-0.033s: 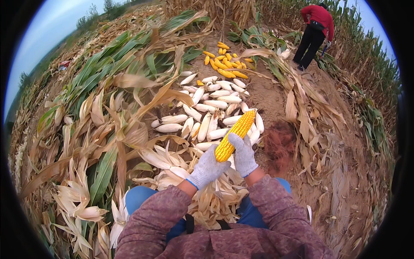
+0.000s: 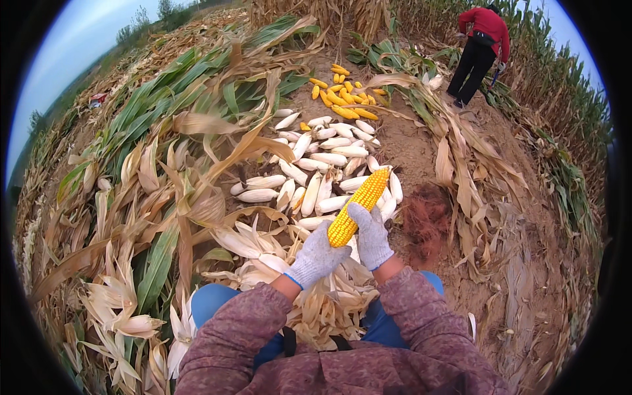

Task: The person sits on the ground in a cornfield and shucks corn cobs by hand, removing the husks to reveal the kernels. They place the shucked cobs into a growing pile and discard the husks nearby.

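A husked yellow corn cob (image 2: 363, 203) slants up and to the right in front of me, its kernels bare. My left hand (image 2: 317, 255), in a grey-white knit glove, is closed around its lower end. My right hand (image 2: 371, 237), gloved alike, grips it from the right side, the thumb laid along the kernels. Just beyond lies a pile of ears in pale husks (image 2: 329, 160). Loose dry husks (image 2: 332, 306) are heaped between my knees, below my hands.
Farther off is a small pile of bare yellow cobs (image 2: 345, 97). Cut stalks and leaves (image 2: 158, 131) cover the left side. Reddish corn silk (image 2: 426, 220) lies on the soil at right. A person in a red top (image 2: 486, 29) stands bent near standing corn at the far right.
My hands and the cob hold still. The far person's left-hand-side arm has dropped slightly.
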`<state>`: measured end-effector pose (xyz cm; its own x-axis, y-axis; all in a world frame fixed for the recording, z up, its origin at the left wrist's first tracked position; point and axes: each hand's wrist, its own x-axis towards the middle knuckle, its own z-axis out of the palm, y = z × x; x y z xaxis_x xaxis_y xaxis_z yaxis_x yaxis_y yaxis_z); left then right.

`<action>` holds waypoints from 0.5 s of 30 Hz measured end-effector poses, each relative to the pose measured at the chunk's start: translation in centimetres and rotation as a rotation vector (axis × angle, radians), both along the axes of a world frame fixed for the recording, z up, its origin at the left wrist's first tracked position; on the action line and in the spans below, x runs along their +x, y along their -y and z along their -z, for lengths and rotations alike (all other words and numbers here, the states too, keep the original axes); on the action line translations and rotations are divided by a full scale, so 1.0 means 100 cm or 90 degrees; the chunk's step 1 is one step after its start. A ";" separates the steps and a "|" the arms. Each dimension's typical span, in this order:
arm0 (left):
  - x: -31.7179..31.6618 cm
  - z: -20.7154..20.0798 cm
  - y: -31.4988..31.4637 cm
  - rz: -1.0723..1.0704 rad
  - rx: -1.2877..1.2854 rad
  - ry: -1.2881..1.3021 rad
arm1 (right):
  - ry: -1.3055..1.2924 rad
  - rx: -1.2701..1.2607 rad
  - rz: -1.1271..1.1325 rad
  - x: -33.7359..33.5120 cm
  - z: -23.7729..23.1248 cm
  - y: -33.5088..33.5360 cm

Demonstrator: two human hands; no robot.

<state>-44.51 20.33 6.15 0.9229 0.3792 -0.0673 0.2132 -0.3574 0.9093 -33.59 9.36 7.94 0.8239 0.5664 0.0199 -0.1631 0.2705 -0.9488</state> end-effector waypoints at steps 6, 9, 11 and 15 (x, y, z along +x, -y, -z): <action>0.004 0.000 0.017 -0.053 0.050 -0.024 | 0.022 -0.041 0.036 -0.005 -0.002 0.003; 0.005 -0.006 0.023 -0.061 0.054 -0.052 | -0.085 0.005 0.039 -0.004 -0.003 0.004; 0.007 -0.002 0.021 -0.051 0.032 -0.043 | -0.136 0.070 0.042 -0.004 -0.002 0.002; 0.018 0.025 0.011 0.039 -0.039 0.005 | -0.141 0.116 0.033 -0.007 -0.001 -0.002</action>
<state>-42.73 19.22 3.68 0.9446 0.3178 -0.0818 0.1861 -0.3136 0.9311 -34.28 9.53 8.07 0.8475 0.5267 -0.0662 -0.3423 0.4470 -0.8265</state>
